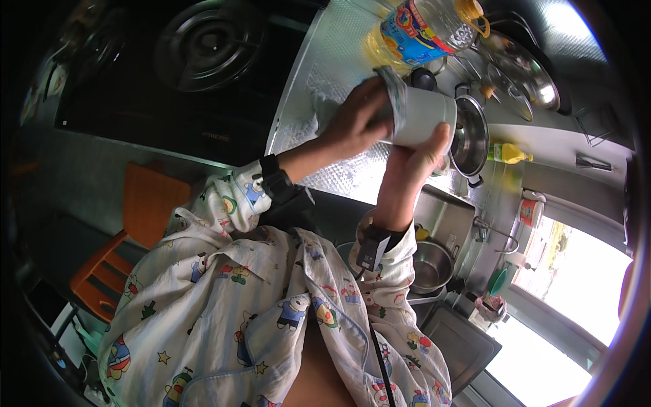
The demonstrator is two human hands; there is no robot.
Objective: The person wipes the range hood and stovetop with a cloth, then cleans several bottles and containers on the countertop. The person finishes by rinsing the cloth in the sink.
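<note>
Ahead of my chest, my right hand [418,157] holds a white cylindrical container [422,114] from below, its thumb along one end. The container lies tilted on its side above the steel counter [338,175]. My left hand [362,113] grips a greyish patterned cloth [395,96] against the container's other end. The cloth covers that end, so I cannot tell whether fingers reach inside. Just beyond stands a large clear bottle of yellow oil [419,38] with a yellow cap. A steel pot [470,137] sits right behind the container.
A black gas hob [168,102] lies at left, with a wooden chair [152,203] below it. Pan lids [519,66] lean at the back right. The sink [450,203] at right has a steel pot [432,267] and a tap [496,234]. A yellow bottle [508,153] stands by the wall.
</note>
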